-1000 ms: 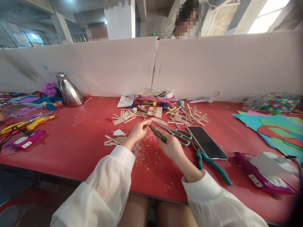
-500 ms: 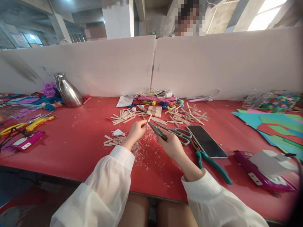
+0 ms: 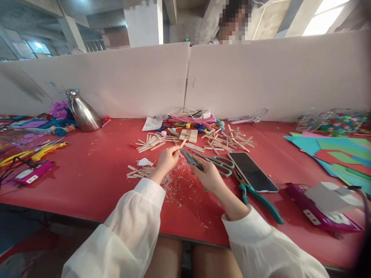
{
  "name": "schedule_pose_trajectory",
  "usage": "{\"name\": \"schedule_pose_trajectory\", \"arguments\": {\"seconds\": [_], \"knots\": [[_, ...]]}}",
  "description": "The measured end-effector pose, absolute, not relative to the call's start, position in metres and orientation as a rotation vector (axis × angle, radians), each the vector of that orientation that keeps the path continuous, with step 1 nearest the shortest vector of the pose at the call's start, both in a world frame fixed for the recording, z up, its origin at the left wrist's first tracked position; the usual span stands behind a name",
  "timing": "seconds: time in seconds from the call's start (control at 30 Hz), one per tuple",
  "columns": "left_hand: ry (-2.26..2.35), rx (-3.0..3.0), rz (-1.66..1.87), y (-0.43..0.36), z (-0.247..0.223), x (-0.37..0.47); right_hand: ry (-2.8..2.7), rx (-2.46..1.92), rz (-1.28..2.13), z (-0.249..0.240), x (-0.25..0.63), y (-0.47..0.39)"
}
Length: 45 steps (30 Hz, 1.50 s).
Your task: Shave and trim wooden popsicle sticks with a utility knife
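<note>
Between the fingers of my left hand is a short wooden craft stick, its tip pointing up and away. My right hand is wrapped round a utility knife with a dark body and green ridges. The knife's front end is close to the stick; whether the blade touches it I cannot tell. Below both hands, fine wood shavings lie scattered on the red table. Loose craft sticks and a small wooden block of sticks lie just beyond my hands.
Right of my right hand lie green-handled scissors, teal-handled pliers and a phone. Purple power strips sit at both sides. A steel jug stands back left, before a white partition. A person is behind it.
My right hand and the knife have shifted very slightly left. My left hand holds the stick in nearly the same spot. The person beyond the partition has moved a little.
</note>
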State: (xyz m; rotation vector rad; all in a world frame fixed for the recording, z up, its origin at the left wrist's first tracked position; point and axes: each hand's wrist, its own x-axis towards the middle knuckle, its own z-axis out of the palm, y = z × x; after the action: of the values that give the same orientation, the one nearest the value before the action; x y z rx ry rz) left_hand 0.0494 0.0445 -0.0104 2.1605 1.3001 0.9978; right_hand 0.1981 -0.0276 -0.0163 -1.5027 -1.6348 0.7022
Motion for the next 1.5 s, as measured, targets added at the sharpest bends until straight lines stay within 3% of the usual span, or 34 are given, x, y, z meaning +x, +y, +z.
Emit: {"name": "schedule_pose_trajectory", "arguments": {"seconds": [0.4, 0.67, 0.9, 1.2, 1.5], "knots": [[1.452, 2.228, 0.975, 0.046, -0.01, 0.05, -1.561, -1.439, 0.921, -0.013, 0.194, -0.028], [1.468, 2.237, 0.968, 0.044, -0.01, 0.05, -1.607, -1.509, 0.636, -0.018, 0.194, -0.029], [1.438, 2.248, 0.918, 0.045, -0.011, 0.051, -1.645, -1.52, 0.777, -0.012, 0.19, -0.03], [1.486, 2.238, 0.931, 0.044, -0.013, 0.054, -1.736, -1.695, 0.452, -0.015, 0.187, -0.033], [1.386, 2.201, 0.869, 0.046, -0.006, 0.045, -1.817, -1.667, 0.419, -0.015, 0.195, -0.029]]}}
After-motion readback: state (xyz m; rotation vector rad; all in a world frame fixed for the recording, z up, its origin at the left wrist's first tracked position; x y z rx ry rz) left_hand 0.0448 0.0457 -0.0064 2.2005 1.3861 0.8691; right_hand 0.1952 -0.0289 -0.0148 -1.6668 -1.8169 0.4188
